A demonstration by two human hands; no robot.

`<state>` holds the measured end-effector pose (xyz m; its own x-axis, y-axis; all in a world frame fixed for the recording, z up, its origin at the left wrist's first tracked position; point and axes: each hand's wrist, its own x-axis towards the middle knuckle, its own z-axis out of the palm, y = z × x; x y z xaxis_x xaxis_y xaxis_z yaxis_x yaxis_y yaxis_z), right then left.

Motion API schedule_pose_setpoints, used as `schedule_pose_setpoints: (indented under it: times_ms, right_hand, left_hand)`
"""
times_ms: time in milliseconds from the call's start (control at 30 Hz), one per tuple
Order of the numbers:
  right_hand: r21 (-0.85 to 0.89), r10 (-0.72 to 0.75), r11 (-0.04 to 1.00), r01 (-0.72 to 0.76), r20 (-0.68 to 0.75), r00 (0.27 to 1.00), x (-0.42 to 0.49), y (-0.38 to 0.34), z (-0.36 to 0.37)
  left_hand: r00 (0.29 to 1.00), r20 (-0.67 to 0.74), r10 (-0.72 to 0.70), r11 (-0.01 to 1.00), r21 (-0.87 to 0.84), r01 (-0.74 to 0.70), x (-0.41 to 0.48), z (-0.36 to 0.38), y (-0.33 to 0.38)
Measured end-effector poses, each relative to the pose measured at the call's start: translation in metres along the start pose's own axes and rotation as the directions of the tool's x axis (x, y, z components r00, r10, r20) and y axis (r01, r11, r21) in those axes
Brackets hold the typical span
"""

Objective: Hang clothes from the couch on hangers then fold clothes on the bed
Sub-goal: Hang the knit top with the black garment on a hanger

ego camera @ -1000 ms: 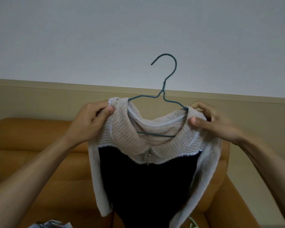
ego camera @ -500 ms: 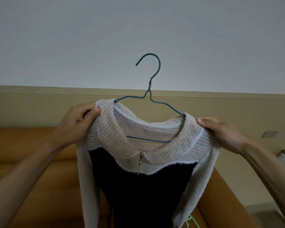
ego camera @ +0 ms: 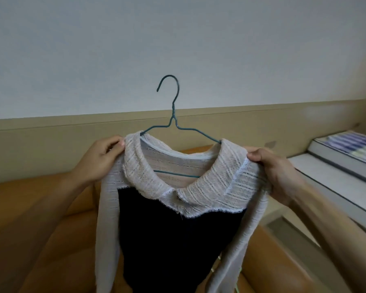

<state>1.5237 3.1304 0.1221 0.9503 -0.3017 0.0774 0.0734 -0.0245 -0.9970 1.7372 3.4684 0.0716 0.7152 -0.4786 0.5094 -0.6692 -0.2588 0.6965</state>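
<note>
- The left hand point(ego camera: 97, 161) has its fingers curled and pinches the left shoulder of a top point(ego camera: 178, 240), thumb pressed against the lace edge.
- The right hand point(ego camera: 279, 174) grips the top's right shoulder, its fingers folded over the lace trim.
- The top is held up in the air between both hands, in front of the couch point(ego camera: 268, 265). It has a dark body, a pale lace collar point(ego camera: 209, 187) and pale sleeves hanging down either side.
- A teal wire hanger point(ego camera: 173, 112) sits inside the neckline. Its hook stands upright above the collar, and its lower bar shows through the neck opening.
- Behind is the orange-brown couch, then a beige wall panel point(ego camera: 51, 140) under a pale wall point(ego camera: 178, 39).
- At the right edge, striped fabric point(ego camera: 351, 144) lies on a raised white surface. What that surface is cannot be told.
</note>
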Motion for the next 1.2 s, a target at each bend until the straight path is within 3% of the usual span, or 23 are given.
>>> schedule_pose_setpoints:
  times_ms: [167, 367, 500, 733, 933, 1067, 1200]
  right_hand:
    - [0.044, 0.011, 0.999, -0.003, -0.173, 0.985, -0.068, -0.013, -0.018]
    - [0.124, -0.052, 0.988, 0.096, -0.321, 0.946, -0.195, -0.055, -0.072]
    - [0.159, -0.152, 0.959, 0.236, -0.414, 0.898, -0.300, -0.090, -0.116]
    - [0.051, -0.189, 0.947, 0.319, -0.712, 0.677, -0.463, -0.131, -0.181]
    - [-0.053, -0.201, 0.952, 0.301, -0.849, 0.488, -0.568, -0.147, -0.224]
    - [-0.121, -0.199, 0.962, 0.246, -0.926, 0.322, -0.620, -0.145, -0.263]
    - [-0.152, -0.180, 0.979, 0.136, -0.958, 0.225, -0.650, -0.128, -0.313]
  left_hand:
    - [0.993, -0.060, -0.102, 0.994, -0.049, 0.099, 0.001, 0.045, 0.035]
    - [0.989, -0.131, -0.067, 0.989, -0.141, 0.048, -0.028, 0.103, 0.140]
    - [0.999, -0.037, -0.017, 0.959, -0.284, 0.006, -0.063, 0.153, 0.230]
    - [0.958, 0.271, 0.096, 0.856, -0.514, 0.060, -0.140, 0.259, 0.393]
    - [0.852, 0.481, 0.204, 0.757, -0.630, 0.175, -0.193, 0.347, 0.494]
    - [0.766, 0.587, 0.262, 0.658, -0.690, 0.303, -0.221, 0.414, 0.557]
    - [0.669, 0.669, 0.324, 0.587, -0.696, 0.413, -0.241, 0.484, 0.604]
